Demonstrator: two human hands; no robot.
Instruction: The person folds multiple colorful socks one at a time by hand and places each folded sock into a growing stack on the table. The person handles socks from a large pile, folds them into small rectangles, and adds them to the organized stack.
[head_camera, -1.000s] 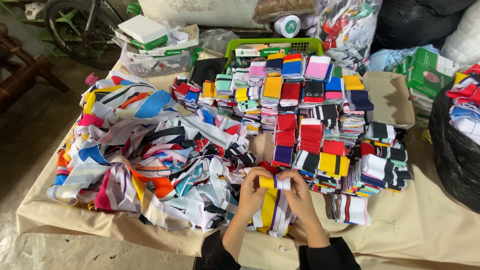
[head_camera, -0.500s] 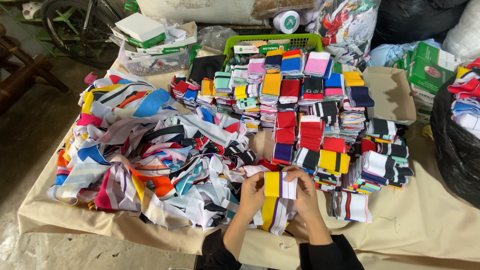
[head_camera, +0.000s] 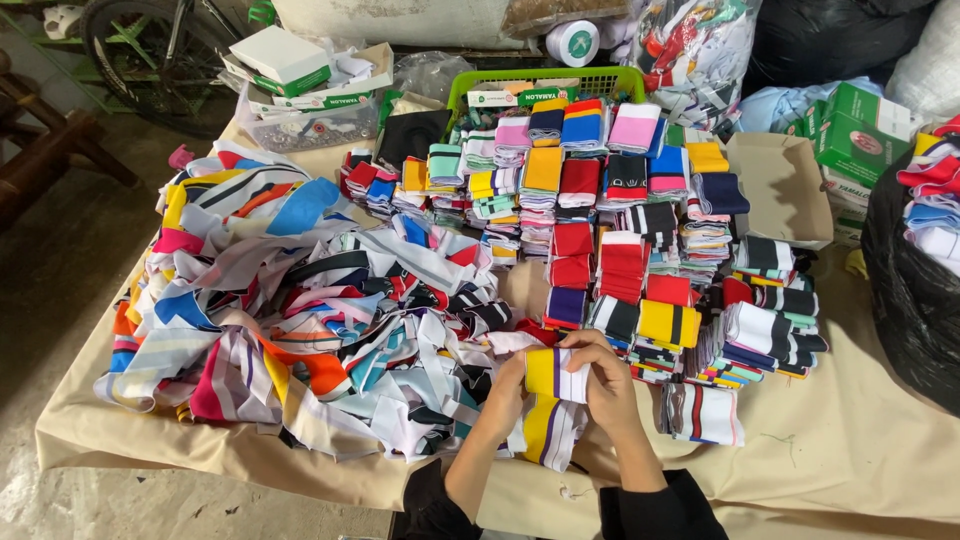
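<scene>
Bench (head_camera: 880, 440) under a tan cloth carries everything. Left of the yellow-and-white striped band (head_camera: 553, 375) sprawls the loose strip heap (head_camera: 300, 300); beyond the band stand the folded stacks (head_camera: 620, 220). Left hand (head_camera: 505, 385) and right hand (head_camera: 610, 380) each have their grip clamped on the band, at the bench's near edge.

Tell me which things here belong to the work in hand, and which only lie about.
In the work:
left hand and right hand
yellow-and-white striped fabric strip
tangled heap of loose strips
folded stacks

Lying about:
green plastic basket
green-and-white cardboard boxes
black bag
</scene>
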